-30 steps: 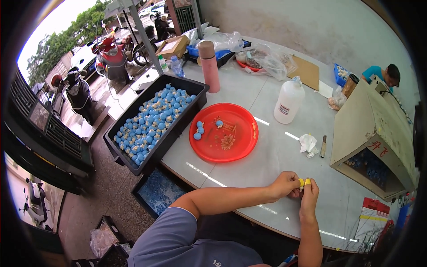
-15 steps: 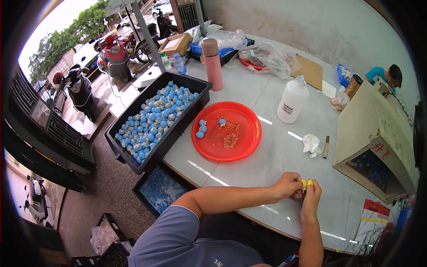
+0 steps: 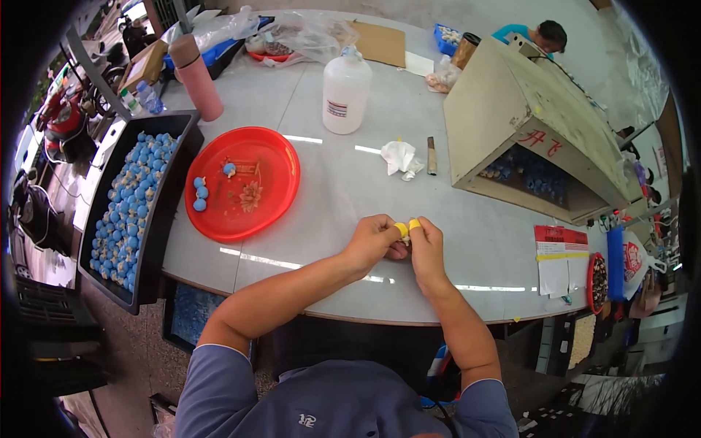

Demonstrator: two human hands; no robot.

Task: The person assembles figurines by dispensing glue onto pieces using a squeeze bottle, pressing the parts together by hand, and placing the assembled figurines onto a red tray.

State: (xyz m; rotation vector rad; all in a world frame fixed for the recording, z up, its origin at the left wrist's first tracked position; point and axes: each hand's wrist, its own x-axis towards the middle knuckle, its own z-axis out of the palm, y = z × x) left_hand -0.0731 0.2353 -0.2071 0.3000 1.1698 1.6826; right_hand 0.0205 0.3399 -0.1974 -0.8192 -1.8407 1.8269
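My left hand (image 3: 375, 239) and my right hand (image 3: 428, 252) meet above the grey tabletop, fingers bent in a pinch. Yellow wraps cover both thumb tips, which almost touch. Between the fingertips a small pale piece (image 3: 407, 240) shows; most of it is hidden and its kind cannot be made out. To the left of my hands lies a round red tray (image 3: 274, 197). Near the tray's left side sit several small blue balls (image 3: 200, 193) with pale bits on them, and another blue ball (image 3: 229, 170) rests closer to its middle.
A black bin (image 3: 191, 150) full of blue balls stands at the left edge. Beyond my hands are a white bottle (image 3: 345, 95), crumpled tissue (image 3: 401, 159) and a narrow blade-like tool (image 3: 431, 156). At right stands an open-fronted box (image 3: 504, 109); a pink flask (image 3: 197, 79) is far left.
My view has turned to the right, so the tray and bin appear farther left and more of the right side shows. My hands stay together in the same pinch.
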